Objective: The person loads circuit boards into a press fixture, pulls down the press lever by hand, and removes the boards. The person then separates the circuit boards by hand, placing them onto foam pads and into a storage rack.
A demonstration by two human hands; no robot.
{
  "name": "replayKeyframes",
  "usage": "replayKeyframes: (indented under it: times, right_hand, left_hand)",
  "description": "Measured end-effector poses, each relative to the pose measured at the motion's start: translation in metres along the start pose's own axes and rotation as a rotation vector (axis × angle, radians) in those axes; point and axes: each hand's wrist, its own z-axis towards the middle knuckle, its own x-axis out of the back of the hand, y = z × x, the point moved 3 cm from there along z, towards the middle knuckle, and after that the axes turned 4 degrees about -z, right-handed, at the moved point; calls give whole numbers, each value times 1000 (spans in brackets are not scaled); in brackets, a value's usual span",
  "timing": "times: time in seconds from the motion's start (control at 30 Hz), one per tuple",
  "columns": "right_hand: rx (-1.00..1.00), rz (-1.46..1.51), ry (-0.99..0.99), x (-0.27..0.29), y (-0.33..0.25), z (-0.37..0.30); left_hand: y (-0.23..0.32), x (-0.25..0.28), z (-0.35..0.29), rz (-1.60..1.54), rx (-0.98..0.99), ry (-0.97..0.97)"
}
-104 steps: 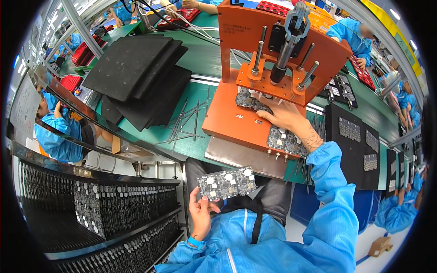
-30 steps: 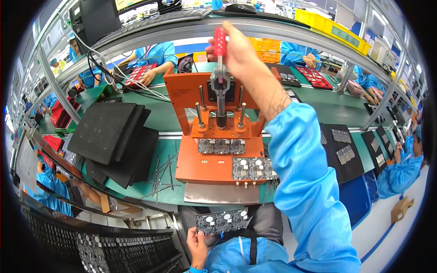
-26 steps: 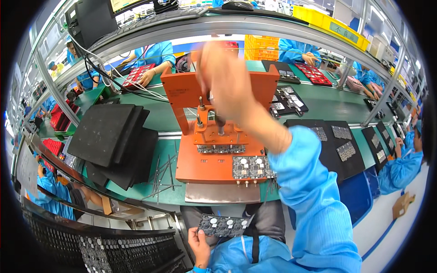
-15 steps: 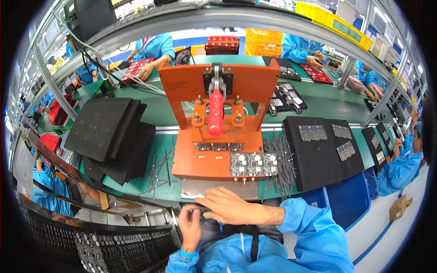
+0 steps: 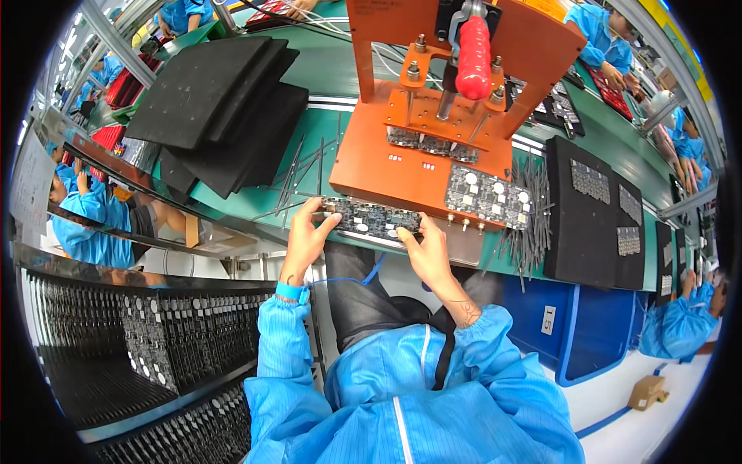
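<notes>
A black circuit board panel (image 5: 369, 218) with silver and white parts is held level between my hands, just in front of the orange press. My left hand (image 5: 307, 232) pinches its left end, thumb on top. At the right end my right hand (image 5: 425, 246) grips it the same way. Behind it stands the orange press fixture (image 5: 371, 166) with a red lever handle (image 5: 474, 62). Under its raised plate sits a row of boards (image 5: 433, 145). Another circuit board panel (image 5: 487, 197) lies on the fixture's front right corner.
Stacked black foam sheets (image 5: 205, 93) lie left of the press. Thin dark strips (image 5: 529, 209) are heaped at its right, beside black foam pads (image 5: 576, 224) bearing boards. A rack of upright boards (image 5: 182, 332) stands low left, a blue bin (image 5: 541, 317) low right. Co-workers sit around.
My hands have moved from close together near my lap up to the bench edge, now apart with the panel stretched between them. The whole view has shifted down and left.
</notes>
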Motion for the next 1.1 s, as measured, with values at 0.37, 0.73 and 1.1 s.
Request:
replayKeyframes:
  times: [0.37, 0.73, 1.1]
  right_hand:
    - [236, -252, 10, 12, 5, -5]
    - [409, -322, 216, -2, 5, -32]
    - [280, -318, 292, 6, -1, -11]
  left_hand:
    - [1, -4, -3, 197, -43, 17]
    - [-32, -18, -45, 238, -168, 355]
    - [-27, -26, -16, 202, -134, 360]
